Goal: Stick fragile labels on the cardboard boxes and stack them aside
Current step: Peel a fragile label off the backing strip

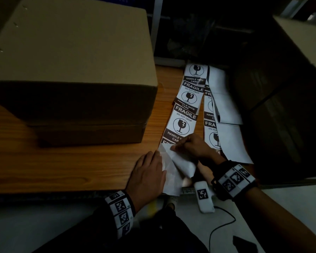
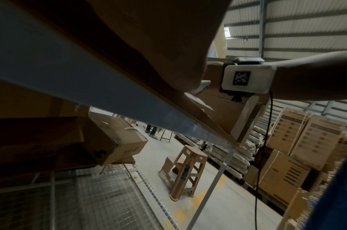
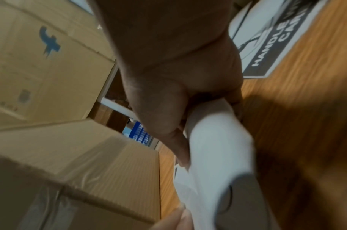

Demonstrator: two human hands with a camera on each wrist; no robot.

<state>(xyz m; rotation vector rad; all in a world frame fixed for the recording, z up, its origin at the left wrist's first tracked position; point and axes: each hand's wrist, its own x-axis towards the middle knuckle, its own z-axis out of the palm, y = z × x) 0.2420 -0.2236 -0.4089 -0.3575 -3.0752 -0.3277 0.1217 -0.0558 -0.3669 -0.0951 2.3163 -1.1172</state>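
Head view, bench: wood-grain bench [image 1: 62,161], brown laminate, dim light.
Head view, cardboard box: large plain cardboard box [image 1: 71,52] sits on the bench at left, flat matte top, dark front face, a second layer showing beneath it.
Head view, label strip: long paper label strip [image 1: 185,110] runs up the bench to the right of the box; square black-and-white labels print "FRAGILE", "DO NOT DROP", a broken-glass symbol and "HANDLE WITH CARE". A second strip [image 1: 211,125] lies just beside it, partly under blank white backing sheets [image 1: 226,110].
Head view, left hand: left hand [image 1: 150,172] lies flat, fingers straight, pressing the glossy near end of the strip to the bench edge.
Head view, right hand: right hand [image 1: 192,147] has its fingers curled, pinching a white peeled label [image 1: 182,161] curling up off the backing.
Head view, wrists: both carry bands with square black-and-white markers.
Left wrist view: palm fills the upper frame, blurred; fingers not visible. Below, a grey metal bench rail [image 2: 89,87], a brown plastic stool [image 2: 185,172] on a concrete floor, stacked printed cartons [image 2: 298,140].
Right wrist view: thumb and fingers [image 3: 168,112] pinch the curled white label [image 3: 217,147], smooth and rolled. Box [image 3: 89,163] stands at left, corrugated, clear tape on its corner.
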